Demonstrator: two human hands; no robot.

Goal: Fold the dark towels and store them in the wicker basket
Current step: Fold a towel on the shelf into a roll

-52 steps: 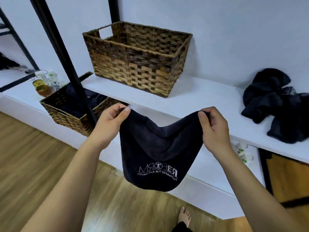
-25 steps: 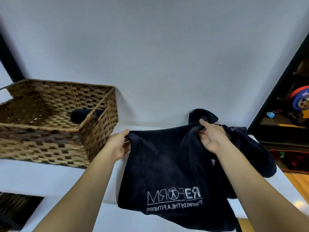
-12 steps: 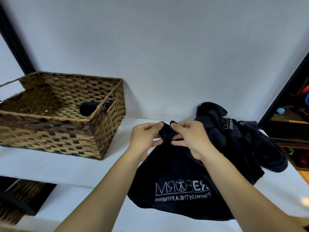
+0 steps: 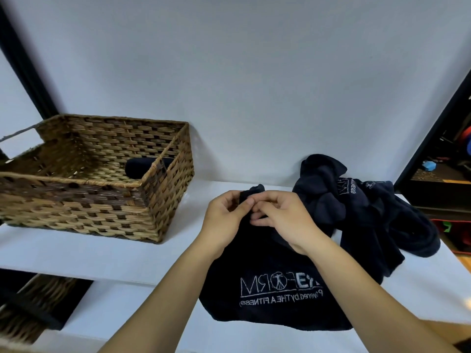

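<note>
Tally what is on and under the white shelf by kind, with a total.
Wicker baskets: 2, one on the shelf and one below it.
Rolled dark towels in the upper basket: 1.
Dark towels held in both hands: 1.
Heaps of unfolded dark towels: 1; the number of towels in it cannot be told.
Total: 5.

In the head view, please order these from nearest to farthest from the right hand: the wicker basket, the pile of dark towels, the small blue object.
From the right hand:
1. Pile of crumpled dark towels, just to its right on the shelf.
2. Brown wicker basket, to the left.
3. Small blue object, far right, beyond the shelf.
</note>
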